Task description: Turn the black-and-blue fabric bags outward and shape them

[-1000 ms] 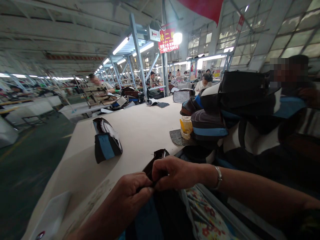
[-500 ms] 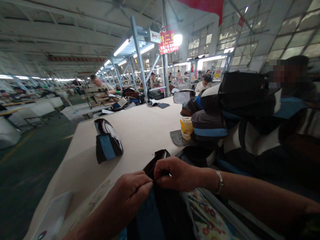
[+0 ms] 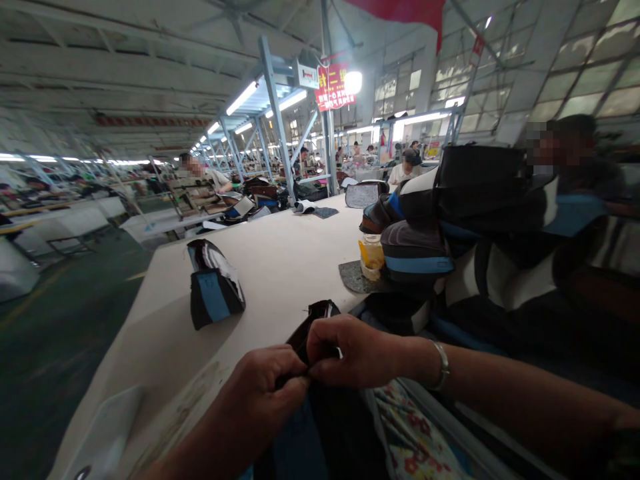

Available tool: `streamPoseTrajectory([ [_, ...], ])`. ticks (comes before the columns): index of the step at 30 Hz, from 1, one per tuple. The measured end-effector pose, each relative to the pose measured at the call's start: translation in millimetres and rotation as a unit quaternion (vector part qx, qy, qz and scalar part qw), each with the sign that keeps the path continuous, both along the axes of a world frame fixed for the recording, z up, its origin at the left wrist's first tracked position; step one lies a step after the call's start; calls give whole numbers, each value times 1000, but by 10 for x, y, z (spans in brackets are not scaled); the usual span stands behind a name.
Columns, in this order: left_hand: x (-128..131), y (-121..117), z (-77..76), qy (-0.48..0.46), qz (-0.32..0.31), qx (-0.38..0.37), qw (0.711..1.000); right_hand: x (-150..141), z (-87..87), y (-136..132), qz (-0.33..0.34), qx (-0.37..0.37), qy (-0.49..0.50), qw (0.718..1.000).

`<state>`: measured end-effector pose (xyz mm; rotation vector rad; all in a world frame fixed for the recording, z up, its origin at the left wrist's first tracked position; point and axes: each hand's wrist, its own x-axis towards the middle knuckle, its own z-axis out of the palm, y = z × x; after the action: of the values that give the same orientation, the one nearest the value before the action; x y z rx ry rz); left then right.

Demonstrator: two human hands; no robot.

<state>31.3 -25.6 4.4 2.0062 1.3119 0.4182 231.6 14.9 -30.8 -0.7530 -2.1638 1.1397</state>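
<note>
A shiny silvery bangle [image 3: 442, 365], narrow and smooth, rings the wrist above the right hand [image 3: 347, 350]; a dark, faintly mottled sleeve [image 3: 625, 452] shows near that elbow. The left hand [image 3: 257, 380] and its forearm are bare. Red-flowered pale cloth [image 3: 413, 427] past the tabletop's [image 3: 285, 260] near edge may be clothing; I can't tell.

Glowing white fluorescent tubes [image 3: 242, 97] ran along a pale blue steel frame [image 3: 277, 113] beneath a grey beamed ceiling [image 3: 125, 40]. Tall many-paned windows [image 3: 577, 81] lined the right side. A broad cream-topped table [image 3: 285, 247] stood beside the dark green floor [image 3: 45, 293].
</note>
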Motion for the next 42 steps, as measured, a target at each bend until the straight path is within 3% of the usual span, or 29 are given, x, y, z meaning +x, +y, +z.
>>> streamPoseTrajectory([
  [3, 17, -3, -52, 4, -5, 18, 1000, -26, -11, 7, -15, 58, -30, 998],
  [7, 2, 14, -86, 2, -8, 22, 1000, 1, -32, -35, -19, 200, -17, 979],
  [11, -37, 18, 0, -13, -25, -33, 999, 94, -21, -114, 17, 329, -26, 944],
  [15, -81, 50, 31, -56, -62, -104, 991, 155, 2, -170, 42, 448, -69, 891],
  [18, -96, 86, -42, -67, -69, -163, 982, 178, 8, -214, 42, 494, -109, 861],
  [20, -90, 89, -84, -53, -80, -175, 980, 201, -16, -251, 46, 497, -116, 859],
  [23, -50, 46, -68, -26, -95, -126, 987, 259, -83, -299, 59, 421, -36, 904],
  [26, 13, -24, 7, 0, -118, -42, 992, 318, -91, -297, 32, 234, 61, 970],
  [28, 51, -62, 36, 9, -128, -6, 992, 332, -37, -248, 31, 153, 56, 986],
  [33, 81, -88, -26, 15, -139, 56, 989, 260, 63, -38, 189, 155, 58, 968],
  [35, 56, -69, -57, 10, -139, 53, 989, 230, 15, 11, 210, 126, 79, 966],
  [42, -152, 92, 37, -67, -123, -88, 986, 267, -139, -28, 182, -137, 102, 968],
])
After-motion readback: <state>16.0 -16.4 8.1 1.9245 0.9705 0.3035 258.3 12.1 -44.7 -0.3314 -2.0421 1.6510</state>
